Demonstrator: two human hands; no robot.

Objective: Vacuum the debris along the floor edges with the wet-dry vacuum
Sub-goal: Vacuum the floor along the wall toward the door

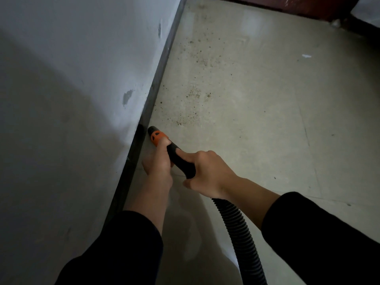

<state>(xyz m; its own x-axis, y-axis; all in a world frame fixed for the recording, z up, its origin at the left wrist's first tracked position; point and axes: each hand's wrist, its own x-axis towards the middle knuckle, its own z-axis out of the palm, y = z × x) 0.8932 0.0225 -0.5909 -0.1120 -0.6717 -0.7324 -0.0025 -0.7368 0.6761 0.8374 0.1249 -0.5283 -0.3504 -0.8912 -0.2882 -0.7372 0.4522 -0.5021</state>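
Observation:
A black vacuum nozzle [156, 135] with an orange collar points at the floor right beside the dark baseboard [160, 79]. My left hand [158, 161] grips the nozzle just behind the orange collar. My right hand [207, 171] grips the black tube further back, its index finger stretched along it. The ribbed black hose [236, 229] runs from under my right wrist down to the bottom edge. Dark specks of debris [193, 93] lie scattered on the pale floor ahead of the nozzle, along the wall edge.
A grey-white wall [72, 89] fills the left side. The pale tiled floor [267, 120] spreads to the right, with a small white scrap [306, 56] on it. A dark red-brown object [287, 5] stands at the far top edge.

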